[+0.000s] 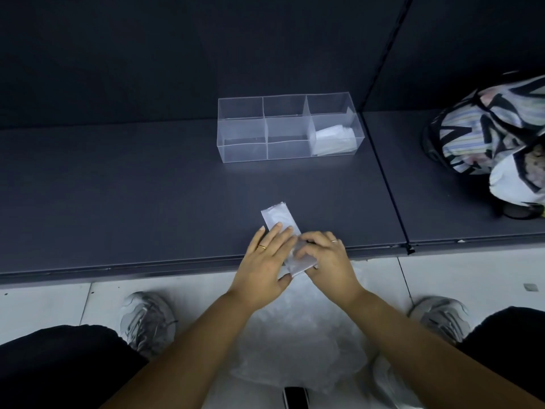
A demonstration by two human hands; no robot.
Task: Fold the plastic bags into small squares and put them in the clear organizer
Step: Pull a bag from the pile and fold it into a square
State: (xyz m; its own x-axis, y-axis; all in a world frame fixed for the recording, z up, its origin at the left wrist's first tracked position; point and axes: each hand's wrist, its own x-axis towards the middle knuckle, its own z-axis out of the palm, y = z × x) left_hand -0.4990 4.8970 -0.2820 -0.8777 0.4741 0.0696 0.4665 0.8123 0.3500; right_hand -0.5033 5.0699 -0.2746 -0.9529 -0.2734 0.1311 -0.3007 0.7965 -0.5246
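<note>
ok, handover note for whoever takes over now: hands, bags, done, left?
Left hand: flat, pressing the bag strip on the dark surface.
Right hand: fingers curled on the strip's near end.
Done: folded bags sit in the organizer, near right compartment; the other five look empty.
Left: fold this strip to a square, box it, then do the loose bags on the floor.
</note>
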